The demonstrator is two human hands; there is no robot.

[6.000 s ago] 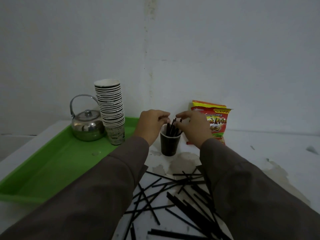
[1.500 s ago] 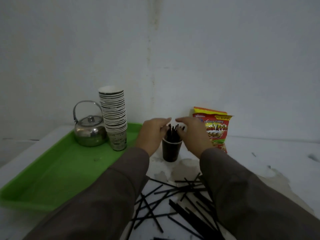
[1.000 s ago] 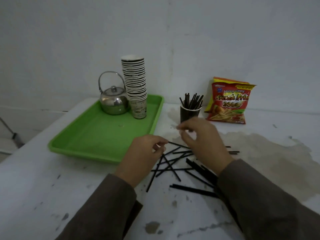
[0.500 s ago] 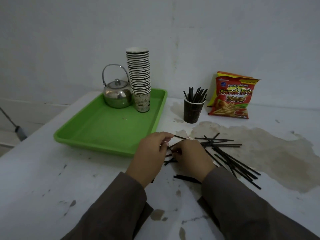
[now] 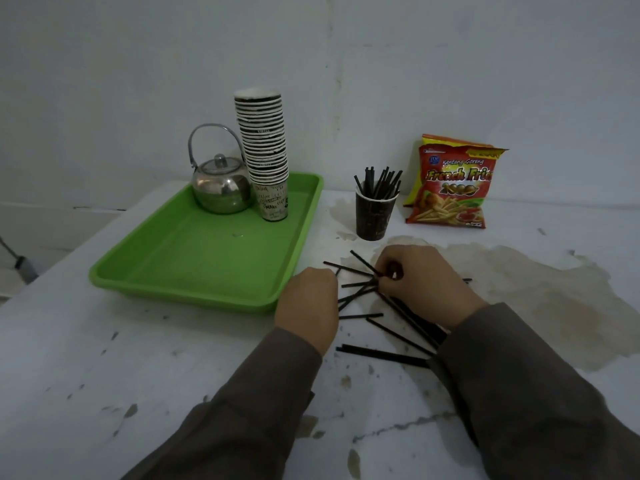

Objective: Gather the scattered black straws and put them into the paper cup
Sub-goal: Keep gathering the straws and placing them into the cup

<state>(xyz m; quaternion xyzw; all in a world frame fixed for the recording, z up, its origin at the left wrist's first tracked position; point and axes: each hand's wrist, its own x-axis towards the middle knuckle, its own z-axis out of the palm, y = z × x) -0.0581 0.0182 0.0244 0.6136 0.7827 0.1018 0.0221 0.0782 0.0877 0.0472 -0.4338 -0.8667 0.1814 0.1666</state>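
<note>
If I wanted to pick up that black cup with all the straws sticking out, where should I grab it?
Probably round the middle of the paper cup's side wall, coming in from the front, where the hands are. It stands upright and the straws poke out of the top and fan outward, so a hand coming from above would bump them. The snack bag sits close on its right.

Dim, flat light with a cool grey-blue cast; no clear source in view. Shadows soft and weak, only faint dark patches under the hands and sleeves. Small highlight on the kettle (image 5: 221, 188), no other glare. Wall (image 5: 138, 81) shows noise and smearing. Black straws (image 5: 381, 353) on the surface (image 5: 104, 358) merge into the dark near the right sleeve (image 5: 519, 393). Wide-angle bend at edges: surface edges curve, sleeves stretched at bottom. Centre reasonably sharp; snack bag (image 5: 450, 188) print readable.
</note>
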